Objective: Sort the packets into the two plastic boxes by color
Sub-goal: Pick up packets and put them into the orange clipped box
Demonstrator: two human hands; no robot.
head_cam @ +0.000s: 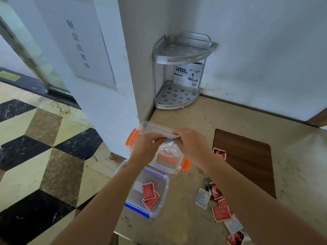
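Note:
Two clear plastic boxes stand on the beige counter. The far one, the orange-clipped box (pixel 134 137), holds white packets. The near one, the blue-clipped box (pixel 163 193), holds red packets (pixel 149 193). My left hand (pixel 144 147) and my right hand (pixel 191 144) meet above the orange-clipped box, both pinching a white packet (pixel 169 140) between them. Loose red and white packets (pixel 219 204) lie scattered on the counter at the right, under my right forearm. One red and black packet (pixel 219 153) lies apart near the brown panel.
A metal two-tier corner rack (pixel 178 96) stands in the far corner against the walls. A dark brown panel (pixel 247 158) is set into the counter at the right. The counter's left edge drops to a checkered tile floor (pixel 44 147).

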